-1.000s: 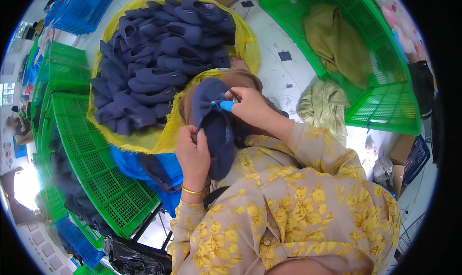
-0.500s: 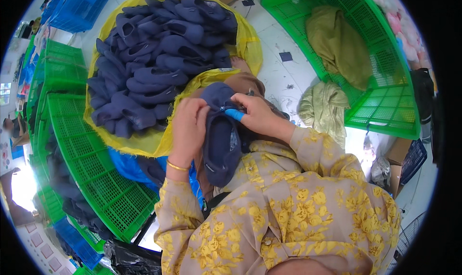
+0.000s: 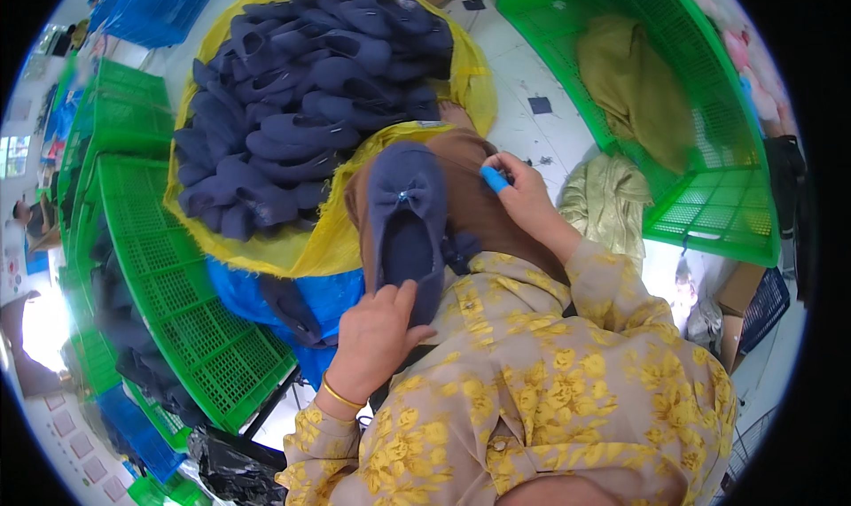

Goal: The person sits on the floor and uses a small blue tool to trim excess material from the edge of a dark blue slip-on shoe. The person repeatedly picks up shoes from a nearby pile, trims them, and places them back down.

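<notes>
A navy slip-on shoe [image 3: 427, 165] rests on my brown-trousered leg, its toe pointing away from me. On its front sits a navy fabric bow [image 3: 417, 195] with a shiny blue stone in the middle. My left hand [image 3: 377, 333] holds the shoe at its heel, fingers at the rim of the opening. Off to the right, away from the shoe, is my right hand [image 3: 525, 196], with blue tape on one digit. Its fingers are curled together, and whether something small is in them I cannot make out. Small dark fabric pieces [image 3: 461, 251] lie beside the shoe.
A yellow sack [image 3: 479, 89] heaped with navy shoes [image 3: 301, 138] stands ahead to the left. Green crates [image 3: 191, 284] line the left side. Another green crate [image 3: 709, 209] at the right holds olive cloth [image 3: 629, 89]; pale cloth [image 3: 607, 196] lies beside it.
Both hands were at the front of the shoe by the bow. My left hand has moved back to the heel, and my right hand has come away to the right, uncovering the bow.
</notes>
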{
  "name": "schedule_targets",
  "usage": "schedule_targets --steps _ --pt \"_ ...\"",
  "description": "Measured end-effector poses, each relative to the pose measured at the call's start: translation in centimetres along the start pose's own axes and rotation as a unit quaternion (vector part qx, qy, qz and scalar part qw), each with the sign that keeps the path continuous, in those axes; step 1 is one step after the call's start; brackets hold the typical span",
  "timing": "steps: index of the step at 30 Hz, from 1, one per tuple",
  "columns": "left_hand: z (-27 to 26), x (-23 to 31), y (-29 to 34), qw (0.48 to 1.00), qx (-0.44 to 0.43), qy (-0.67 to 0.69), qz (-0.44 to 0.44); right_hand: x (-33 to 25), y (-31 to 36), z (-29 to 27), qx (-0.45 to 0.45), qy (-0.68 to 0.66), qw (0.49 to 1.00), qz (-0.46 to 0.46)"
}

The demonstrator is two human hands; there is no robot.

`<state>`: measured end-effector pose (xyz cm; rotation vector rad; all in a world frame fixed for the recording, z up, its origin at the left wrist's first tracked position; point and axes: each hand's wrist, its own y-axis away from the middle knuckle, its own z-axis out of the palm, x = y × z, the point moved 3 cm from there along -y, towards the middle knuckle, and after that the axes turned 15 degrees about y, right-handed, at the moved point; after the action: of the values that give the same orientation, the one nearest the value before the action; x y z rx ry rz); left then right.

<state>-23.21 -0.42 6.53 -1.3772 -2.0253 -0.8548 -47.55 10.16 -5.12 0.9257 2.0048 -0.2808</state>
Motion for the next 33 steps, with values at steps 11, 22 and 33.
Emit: schedule_targets --steps 11,22,33 --pt "-15.3 -8.3 14.5 0.777 0.607 0.003 -0.167 2.5 -0.2 -0.2 -0.002 -0.007 1.000 -0.013" --pt "-16.7 -19.8 18.5 0.691 0.673 -0.093 -0.248 11.9 -1.7 -5.5 0.076 -0.051 0.987 0.130" --pt "17.8 -47.1 22.7 0.716 0.327 0.231 -0.572 32.8 5.3 -40.2 0.301 -0.253 0.814 0.427"
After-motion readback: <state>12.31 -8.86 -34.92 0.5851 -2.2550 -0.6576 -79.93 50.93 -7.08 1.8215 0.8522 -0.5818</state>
